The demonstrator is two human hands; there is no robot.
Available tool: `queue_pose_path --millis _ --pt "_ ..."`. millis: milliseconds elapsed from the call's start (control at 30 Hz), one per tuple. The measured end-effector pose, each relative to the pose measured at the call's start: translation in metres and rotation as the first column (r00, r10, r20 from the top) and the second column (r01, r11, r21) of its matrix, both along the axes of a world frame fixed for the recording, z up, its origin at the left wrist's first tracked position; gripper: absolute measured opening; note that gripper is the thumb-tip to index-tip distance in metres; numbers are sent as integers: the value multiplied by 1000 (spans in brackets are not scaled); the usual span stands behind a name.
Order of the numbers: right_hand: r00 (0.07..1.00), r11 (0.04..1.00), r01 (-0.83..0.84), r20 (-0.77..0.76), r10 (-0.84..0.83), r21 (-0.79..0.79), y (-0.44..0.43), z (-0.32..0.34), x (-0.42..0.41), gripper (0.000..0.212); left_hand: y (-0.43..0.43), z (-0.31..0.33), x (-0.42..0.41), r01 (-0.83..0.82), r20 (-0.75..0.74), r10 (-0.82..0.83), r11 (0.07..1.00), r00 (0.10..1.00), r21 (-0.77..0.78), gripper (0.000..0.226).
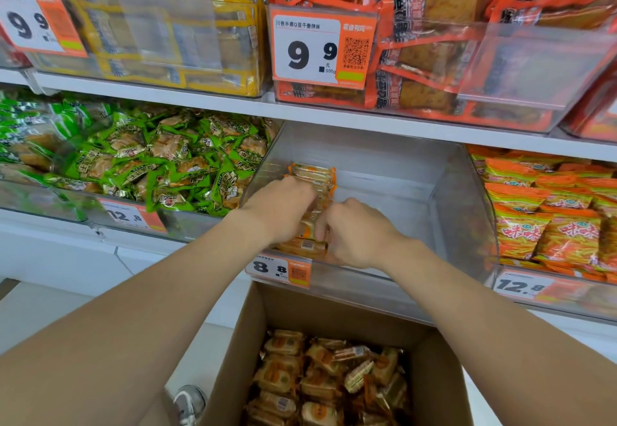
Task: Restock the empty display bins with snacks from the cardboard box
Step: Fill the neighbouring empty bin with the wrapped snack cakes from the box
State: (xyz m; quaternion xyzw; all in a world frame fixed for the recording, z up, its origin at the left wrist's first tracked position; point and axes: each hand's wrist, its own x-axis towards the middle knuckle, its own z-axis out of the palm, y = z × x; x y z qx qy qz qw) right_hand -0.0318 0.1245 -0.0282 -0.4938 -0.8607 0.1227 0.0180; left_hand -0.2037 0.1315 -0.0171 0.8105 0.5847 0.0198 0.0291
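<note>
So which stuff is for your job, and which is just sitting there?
For the job:
box
snacks, held by left hand and right hand
nearly empty bin

Just sitting there:
green packs
yellow packs
red packs
orange packs
shoe

Upper tag (322,48) 9.9, 500g; centre tag (278,268) 8.8; right tag (524,287) 12.8.
</note>
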Motion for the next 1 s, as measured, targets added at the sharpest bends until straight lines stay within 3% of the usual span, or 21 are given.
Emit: queue_pose_path --millis 167,300,400,600,667,767,900,1000 --pt "999 1000 -18 -50 18 -6 1 2 3 12 -5 5 0 -12 7 12 1000 1000 -26 20" --pt "993 978 39 -99 -60 -207 4 3 11 19 -8 5 1 -36 -33 35 998 999 -42 27" --pt "975 956 132 -138 -172 -261 7 3 14 23 -9 1 -1 -26 -46 22 997 999 -79 18" --pt "942 941 222 -192 -274 -255 1 -1 2 39 -18 4 -11 72 96 -60 989 994 -128 10" --pt "958 931 149 -184 -219 -335 0 2 5 34 -18 4 -8 56 65 -47 990 997 -132 20" --pt "977 929 -112 -210 37 -354 -6 9 9 1 -17 5 -1 43 23 -41 995 999 -88 28" --pt "955 863 -232 -274 114 -449 -15 13 1 35 -17 9 2 19 -3 -19 997 1000 -76 24" --pt "962 836 -244 -229 147 -491 -12 19 -3 40 -18 8 2 8 -1 -8 996 1000 -89 26"
